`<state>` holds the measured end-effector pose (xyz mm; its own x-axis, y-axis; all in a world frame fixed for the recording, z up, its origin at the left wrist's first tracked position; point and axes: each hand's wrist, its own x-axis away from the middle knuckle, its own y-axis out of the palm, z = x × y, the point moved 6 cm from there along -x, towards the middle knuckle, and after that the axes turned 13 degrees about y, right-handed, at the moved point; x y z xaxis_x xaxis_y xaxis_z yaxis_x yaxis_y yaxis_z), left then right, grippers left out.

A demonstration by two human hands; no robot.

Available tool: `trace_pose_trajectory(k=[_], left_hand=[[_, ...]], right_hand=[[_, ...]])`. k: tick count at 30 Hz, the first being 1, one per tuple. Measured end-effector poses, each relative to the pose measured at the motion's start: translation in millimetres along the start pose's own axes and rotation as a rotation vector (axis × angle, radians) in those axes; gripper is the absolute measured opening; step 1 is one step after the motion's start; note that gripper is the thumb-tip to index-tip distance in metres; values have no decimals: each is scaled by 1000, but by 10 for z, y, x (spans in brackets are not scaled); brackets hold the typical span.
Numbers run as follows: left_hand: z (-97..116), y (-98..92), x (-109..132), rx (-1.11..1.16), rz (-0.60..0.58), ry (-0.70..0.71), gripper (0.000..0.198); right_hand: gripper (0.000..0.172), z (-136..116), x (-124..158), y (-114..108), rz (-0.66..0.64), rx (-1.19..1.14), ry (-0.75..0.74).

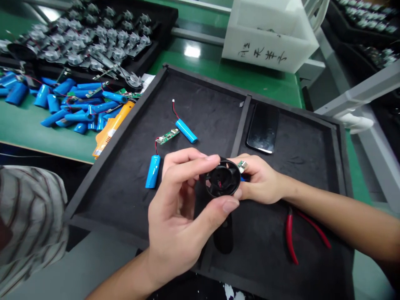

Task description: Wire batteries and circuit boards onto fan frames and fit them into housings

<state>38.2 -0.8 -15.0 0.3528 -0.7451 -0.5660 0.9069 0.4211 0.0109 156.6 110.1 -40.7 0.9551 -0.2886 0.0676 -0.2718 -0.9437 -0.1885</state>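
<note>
The left hand (178, 221) and right hand (261, 181) are bare, nails short.

Black handwritten characters (261, 54), seemingly Chinese, across the front of a white plastic bin (268, 39), hard to read

Black fan housing (222, 179) gripped between left hand (178, 212) and right hand (259, 181), small circuit board (241, 166) pinched at the right fingertips. Blue wired battery (153, 171) and red-handled pliers (289, 235) lay close by on a black foam tray (200, 108).
</note>
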Motion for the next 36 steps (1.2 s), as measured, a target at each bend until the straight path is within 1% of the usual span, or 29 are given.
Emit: trace_pose_trajectory(k=[4,9,14,19,26,30,36], left_hand=[[-8,2,0,-30,-9,1,46],[-10,8,1,-58,-18,-6,44],[-26,10,-7,-20,-9,3,45],[-33,19,-29,9,-8,86,48],[-44,34,-37,55,-5,69,47],[-45,29,-34,20,-5,50,45],[-10,18,-48,-70,-18,127,49]], right_hand=[[33,-14,1,-1,2,-26,-30],[34,-10,2,2,3,-26,-26],[33,-15,-6,4,12,-33,-44],[30,-28,-17,-15,29,-91,-131],[30,-19,-24,-13,13,-100,-118],[29,-44,-6,0,1,-83,-122],[26,-67,19,8,-49,-81,-120]])
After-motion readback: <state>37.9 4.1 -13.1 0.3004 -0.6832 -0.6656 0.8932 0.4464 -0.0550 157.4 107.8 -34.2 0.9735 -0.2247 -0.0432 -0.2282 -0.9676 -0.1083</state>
